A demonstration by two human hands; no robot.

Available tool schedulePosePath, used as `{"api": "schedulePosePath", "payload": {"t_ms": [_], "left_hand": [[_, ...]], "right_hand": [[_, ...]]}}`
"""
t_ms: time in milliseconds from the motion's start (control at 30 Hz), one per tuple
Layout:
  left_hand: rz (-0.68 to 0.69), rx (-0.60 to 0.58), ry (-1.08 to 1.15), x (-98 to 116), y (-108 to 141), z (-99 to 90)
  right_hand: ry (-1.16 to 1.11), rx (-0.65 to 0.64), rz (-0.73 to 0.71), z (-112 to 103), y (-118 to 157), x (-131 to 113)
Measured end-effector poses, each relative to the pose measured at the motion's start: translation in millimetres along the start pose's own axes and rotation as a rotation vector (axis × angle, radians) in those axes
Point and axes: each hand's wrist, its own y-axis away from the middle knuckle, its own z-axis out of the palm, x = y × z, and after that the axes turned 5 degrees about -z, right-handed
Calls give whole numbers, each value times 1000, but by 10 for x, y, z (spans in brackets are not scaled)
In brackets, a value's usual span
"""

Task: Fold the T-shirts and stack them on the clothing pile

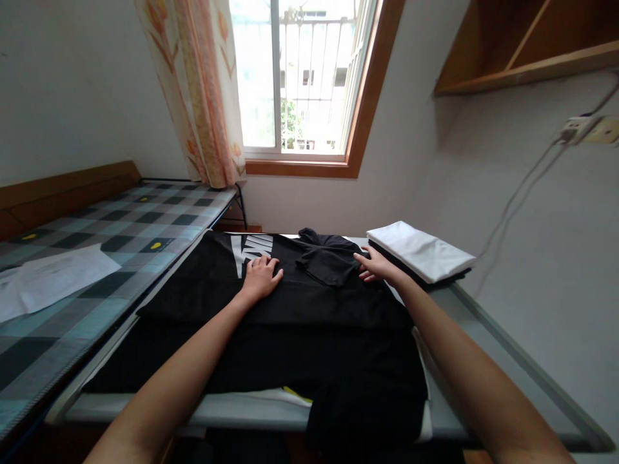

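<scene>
A black T-shirt [290, 303] with large white letters lies spread sideways across the table, its far part turned over in a fold. My left hand [261, 277] rests flat on it beside the letters, fingers spread. On the far side, a dark sleeve [331, 261] lies rumpled over the shirt. My right hand [378, 265] is at the shirt's right edge by that sleeve, its fingers stretched out and apart. The near sleeve [367, 406] hangs over the table's front edge. White cloth with a bit of yellow shows under the shirt.
Folded clothes, white [420, 250] over black, are stacked at the table's back right. Left of the table [498, 367] stands a bed with a checked mattress [145, 225] and paper sheets [58, 277]. Behind are a curtain [206, 96] and window; cables [512, 187] hang along the right wall.
</scene>
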Motion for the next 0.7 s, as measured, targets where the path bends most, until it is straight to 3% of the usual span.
{"api": "schedulePosePath", "payload": {"t_ms": [100, 333, 500, 700], "left_hand": [[-3, -11, -5, -1, -3, -3], [-1, -3, -26, -10, -1, 6], [12, 0, -17, -27, 2, 8], [6, 15, 85, -69, -22, 45]], "right_hand": [[-64, 24, 22, 59, -1, -25], [68, 60, 13, 121, -246, -87], [316, 194, -24, 185, -424, -22], [458, 370, -122, 341, -386, 148]]}}
